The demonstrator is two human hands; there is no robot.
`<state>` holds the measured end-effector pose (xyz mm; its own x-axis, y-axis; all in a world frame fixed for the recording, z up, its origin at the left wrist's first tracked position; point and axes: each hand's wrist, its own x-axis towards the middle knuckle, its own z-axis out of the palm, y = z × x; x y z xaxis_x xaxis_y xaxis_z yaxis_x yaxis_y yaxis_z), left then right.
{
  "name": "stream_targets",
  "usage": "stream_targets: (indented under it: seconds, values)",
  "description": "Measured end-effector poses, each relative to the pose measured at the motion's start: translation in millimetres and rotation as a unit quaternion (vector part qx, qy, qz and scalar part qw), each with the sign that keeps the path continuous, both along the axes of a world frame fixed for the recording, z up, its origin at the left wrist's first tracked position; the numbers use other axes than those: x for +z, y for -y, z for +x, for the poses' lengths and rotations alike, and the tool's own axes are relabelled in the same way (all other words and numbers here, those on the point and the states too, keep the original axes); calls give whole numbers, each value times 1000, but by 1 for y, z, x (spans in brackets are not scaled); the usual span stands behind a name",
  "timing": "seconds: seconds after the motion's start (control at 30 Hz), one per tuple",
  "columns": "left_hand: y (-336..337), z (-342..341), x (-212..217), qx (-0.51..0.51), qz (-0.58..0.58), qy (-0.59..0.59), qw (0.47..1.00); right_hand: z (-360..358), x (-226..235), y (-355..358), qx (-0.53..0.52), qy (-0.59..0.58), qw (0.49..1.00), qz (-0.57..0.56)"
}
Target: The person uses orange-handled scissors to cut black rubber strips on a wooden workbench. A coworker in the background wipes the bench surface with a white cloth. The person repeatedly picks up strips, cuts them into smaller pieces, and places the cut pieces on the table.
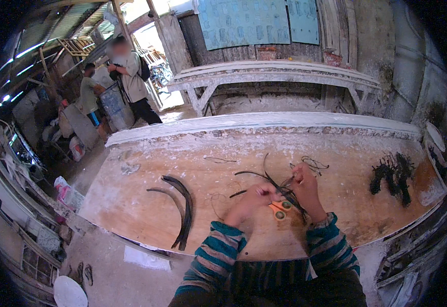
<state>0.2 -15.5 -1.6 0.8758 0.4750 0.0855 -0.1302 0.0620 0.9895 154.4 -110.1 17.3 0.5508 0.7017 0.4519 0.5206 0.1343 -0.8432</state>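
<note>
Dark flexible strips point(269, 176) lie crossed on the wooden tabletop in front of me. My left hand point(254, 201) has its fingers closed at these strips, near where they cross. My right hand point(305, 185) is raised just to the right, its fingertips pinched together; whatever thin thing they may hold is too small to make out. Scissors with orange handles point(281, 209) lie between my hands, their blades not clearly visible. A loose coil of thin dark cord point(316, 166) rests beyond my right hand.
Longer curved dark strips point(185, 204) lie to the left. Bundles of dark knotted pieces point(398, 176) sit at the right, beside a pale container point(436, 163). A white-stained ledge point(264, 123) borders the far edge. Two people point(134, 77) stand at the back left, near a blue drum point(115, 105).
</note>
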Motion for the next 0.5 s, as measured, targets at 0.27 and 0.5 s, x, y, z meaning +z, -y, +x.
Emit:
stream_targets:
  seconds: [0.27,0.5]
  values:
    - [9,17,-8,-6,124,29,992,24,-14,-7,-67,95,991,58]
    - [-23,6,-24,251,60,52,965,0,0,-6,-42,150,984,83]
